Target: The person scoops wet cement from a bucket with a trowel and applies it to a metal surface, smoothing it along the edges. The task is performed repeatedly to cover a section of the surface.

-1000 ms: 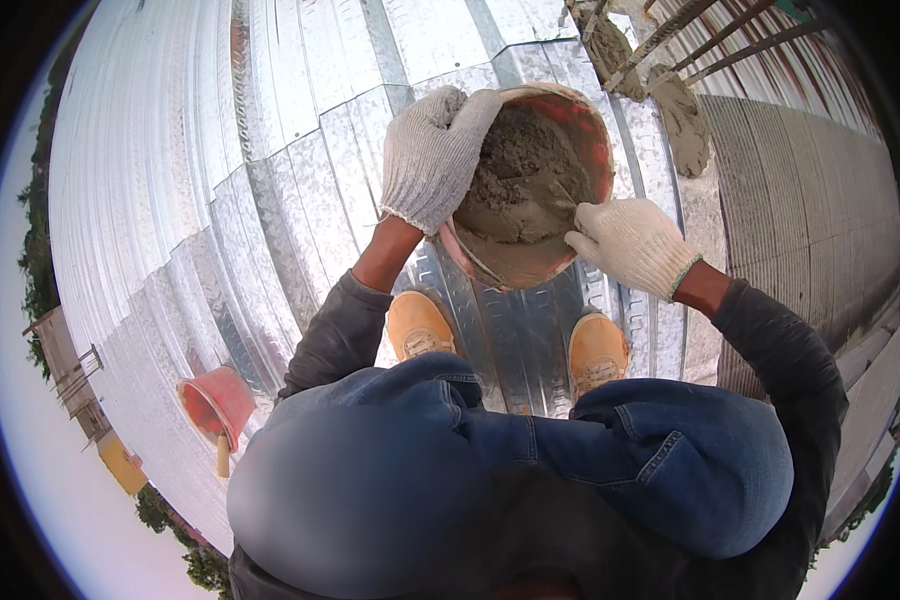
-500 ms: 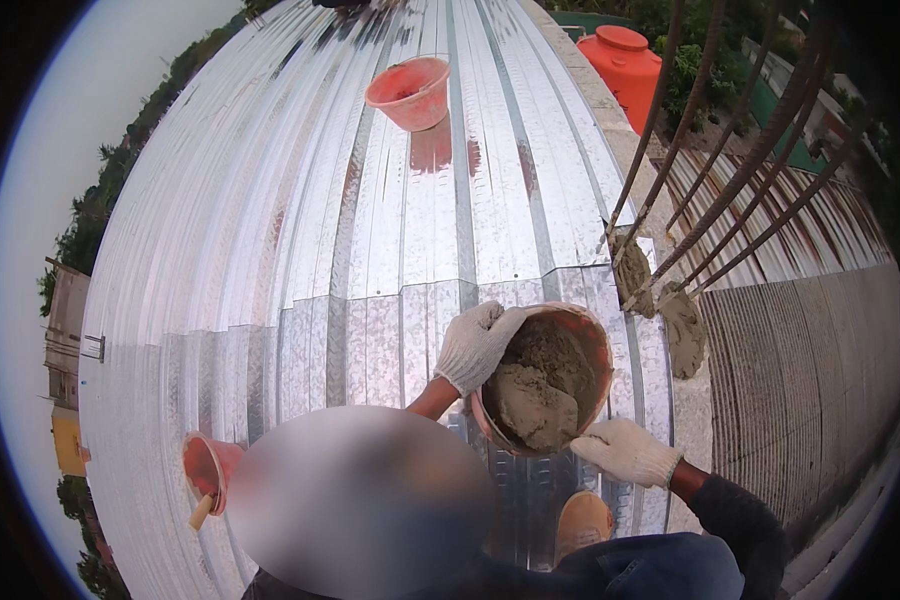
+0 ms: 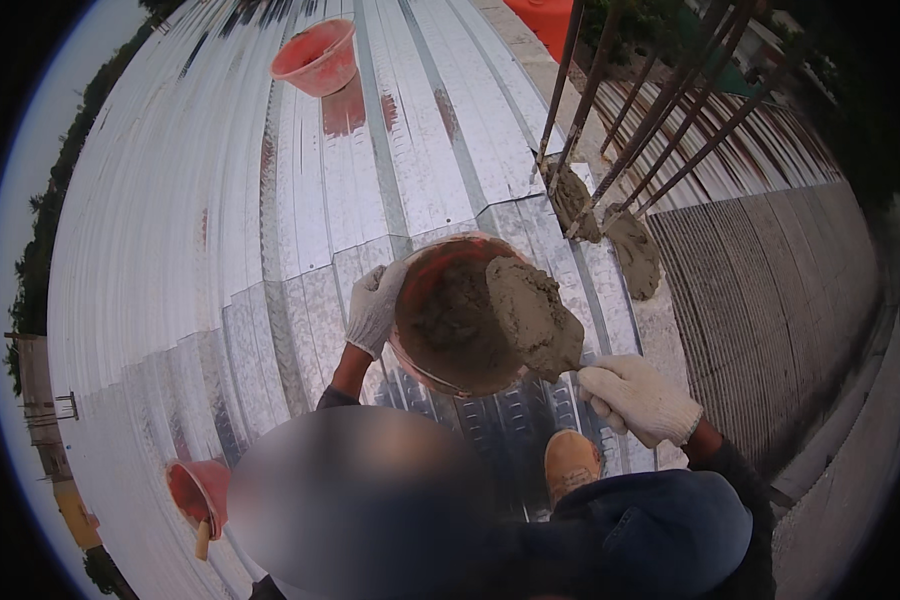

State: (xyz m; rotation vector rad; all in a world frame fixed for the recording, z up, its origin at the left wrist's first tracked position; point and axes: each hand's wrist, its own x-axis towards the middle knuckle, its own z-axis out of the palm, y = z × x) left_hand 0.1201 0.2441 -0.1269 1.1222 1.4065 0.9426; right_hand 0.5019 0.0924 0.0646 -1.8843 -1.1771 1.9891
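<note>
My left hand (image 3: 373,308), in a white knit glove, grips the left rim of a red bucket (image 3: 428,374). The bucket tilts toward me, with wet grey mortar (image 3: 458,325) inside. My gloved right hand (image 3: 642,400) is closed around the handle of a trowel (image 3: 576,368), just right of the bucket. A thick heap of mortar (image 3: 532,312) covers the trowel's blade, which is over the bucket's right rim. The fingers hide the handle.
Ribbed metal roofing (image 3: 170,270) spreads left and ahead. Tall rusty rebars (image 3: 660,110) rise at the right, with mortar (image 3: 633,255) around their feet. Another red bucket (image 3: 315,60) stands farther off; a small red container (image 3: 200,492) sits lower left. My tan boot (image 3: 572,462) is below the bucket.
The trowel has come up out of the bucket with a heap of mortar on it, raised by my right hand. My left hand keeps hold of the rim. The view has shifted.
</note>
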